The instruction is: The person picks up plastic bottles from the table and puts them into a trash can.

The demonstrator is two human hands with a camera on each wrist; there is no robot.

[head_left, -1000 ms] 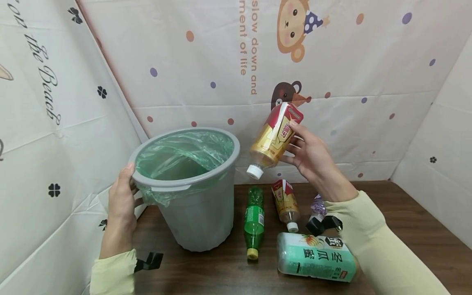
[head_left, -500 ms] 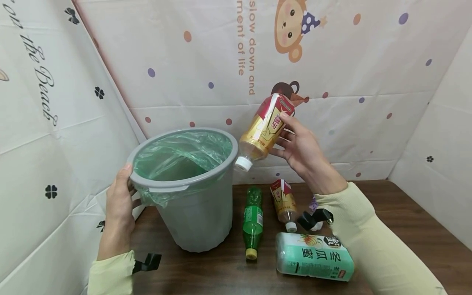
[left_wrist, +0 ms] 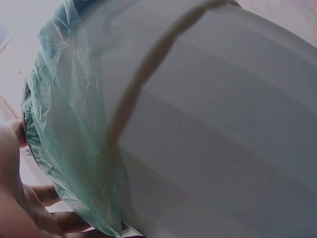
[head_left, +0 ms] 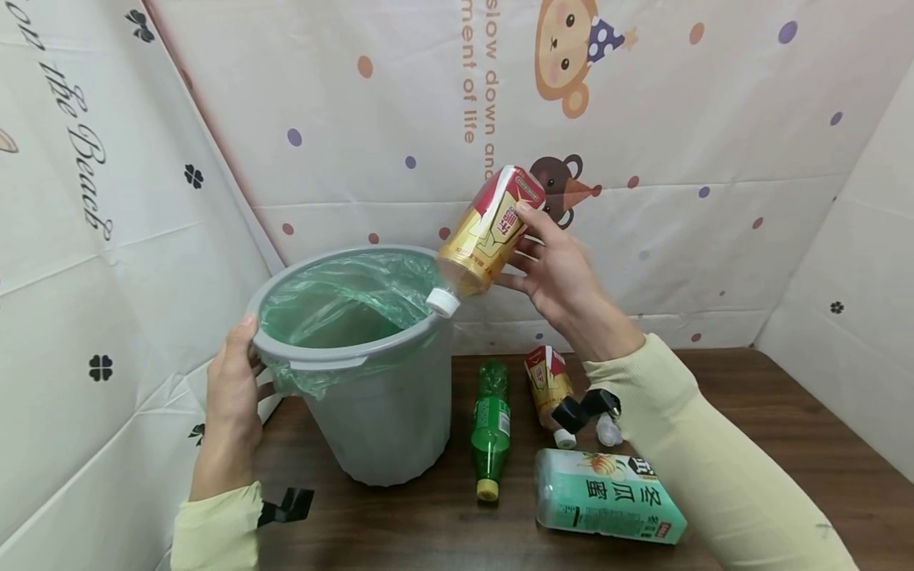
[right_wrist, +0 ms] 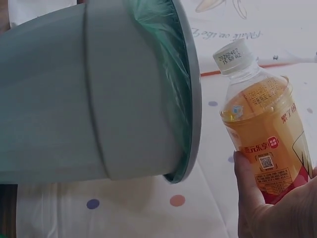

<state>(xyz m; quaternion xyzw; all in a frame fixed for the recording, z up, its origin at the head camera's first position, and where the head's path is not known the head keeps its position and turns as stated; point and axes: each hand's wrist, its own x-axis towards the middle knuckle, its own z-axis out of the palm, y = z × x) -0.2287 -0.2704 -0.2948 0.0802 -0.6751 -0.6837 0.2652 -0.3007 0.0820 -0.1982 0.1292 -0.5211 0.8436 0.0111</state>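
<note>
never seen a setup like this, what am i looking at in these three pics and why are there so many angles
No machine here: a person in pale yellow sleeves wears three cameras, one on the head and one on each wrist.

The head view looks down at a dark wooden table. On it stand a grey plastic bin lined with a green bag, and beside it lie a green plastic bottle, a red and gold bottle and a mint-green carton.

The left hand grips the bin's rim; its wrist camera shows mostly the bin wall and liner up close. The right hand holds a second red and gold drink bottle with a white cap, tilted cap-down at the bin's rim. The right wrist camera shows that bottle beside the rim.
</note>
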